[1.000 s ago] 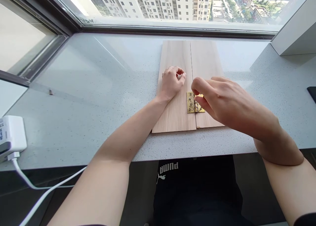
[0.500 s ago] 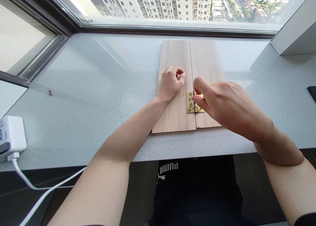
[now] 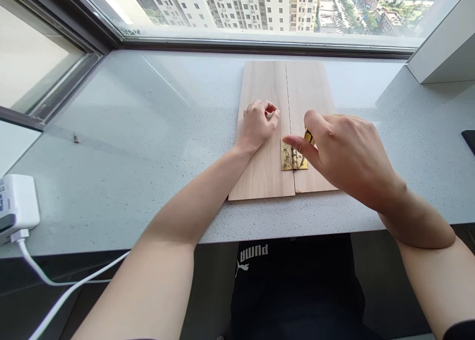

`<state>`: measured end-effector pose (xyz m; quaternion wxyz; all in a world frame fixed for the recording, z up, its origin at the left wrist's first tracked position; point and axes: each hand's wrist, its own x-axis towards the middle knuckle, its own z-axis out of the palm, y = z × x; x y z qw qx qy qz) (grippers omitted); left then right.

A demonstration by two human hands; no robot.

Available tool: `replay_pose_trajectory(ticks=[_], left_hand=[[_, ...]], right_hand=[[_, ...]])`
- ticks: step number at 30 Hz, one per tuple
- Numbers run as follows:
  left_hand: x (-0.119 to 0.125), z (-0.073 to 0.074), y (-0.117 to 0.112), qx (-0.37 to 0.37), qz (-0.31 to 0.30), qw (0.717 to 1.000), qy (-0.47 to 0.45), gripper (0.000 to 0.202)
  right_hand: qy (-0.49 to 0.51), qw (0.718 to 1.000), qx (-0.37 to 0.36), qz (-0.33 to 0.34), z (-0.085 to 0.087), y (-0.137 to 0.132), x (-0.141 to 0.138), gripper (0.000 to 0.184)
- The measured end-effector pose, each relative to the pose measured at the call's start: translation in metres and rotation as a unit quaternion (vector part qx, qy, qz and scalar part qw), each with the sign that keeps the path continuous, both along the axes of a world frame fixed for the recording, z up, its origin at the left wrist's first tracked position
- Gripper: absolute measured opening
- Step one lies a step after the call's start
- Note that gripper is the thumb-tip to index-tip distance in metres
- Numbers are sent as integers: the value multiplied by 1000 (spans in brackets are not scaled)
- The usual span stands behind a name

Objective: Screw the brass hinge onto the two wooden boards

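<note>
Two light wooden boards [image 3: 265, 82] lie side by side on the speckled grey counter [image 3: 148, 147]. A small brass hinge [image 3: 288, 155] spans their seam near the front edge. My left hand [image 3: 258, 124] rests on the left board with its fingers curled into a loose fist. My right hand [image 3: 343, 154] is closed around a small yellow-handled screwdriver [image 3: 308, 138], whose thin shaft slants down onto the right leaf of the hinge.
A white power adapter [image 3: 17, 204] with a white cable sits at the counter's left front. A window frame [image 3: 260, 45] runs along the back. A white block [image 3: 441, 48] stands at the right rear, and a dark object [image 3: 469, 139] lies at the right edge.
My right hand has turned and lifted slightly, so the yellow handle and shaft now show above the hinge. My left hand and the boards have stayed put.
</note>
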<state>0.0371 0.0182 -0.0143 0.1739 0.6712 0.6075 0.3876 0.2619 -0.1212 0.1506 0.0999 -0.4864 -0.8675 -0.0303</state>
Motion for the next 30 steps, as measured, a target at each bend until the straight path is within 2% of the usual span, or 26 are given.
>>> replay_pose_trajectory(ticks=[3,8,11,15,19,21,23,27,30], left_hand=[[0,-3,3,6,0,1000,-2,12],[3,2,1,-1,0,1000,7,14],[2,4,-1,-2,-7,1000,10,14],[1,1,0,6,-1,1000,7,11],[1,-3,4,2,2,1000,9,11],[1,-4,4,5,5,1000,1,13],[1,-2,3,3,2,1000,-6,16],[2,7,-3,-16,-14,1000,1,17],[4,11,-6,-18,-11,1000,13,15]], right_hand=[[-18,1000,-17,-13,0,0,-3,37],[-11,994,-46,98,4,-3,7,24],[10,991,-33,132,5,-4,14,24],[25,995,-33,91,4,-1,10,23],[2,999,-31,12,3,4,0,31],[-9,999,-34,3,3,6,-2,34],[-17,999,-38,29,3,7,0,35],[-1,991,-31,133,4,3,10,31],[22,986,-36,161,4,-1,16,31]])
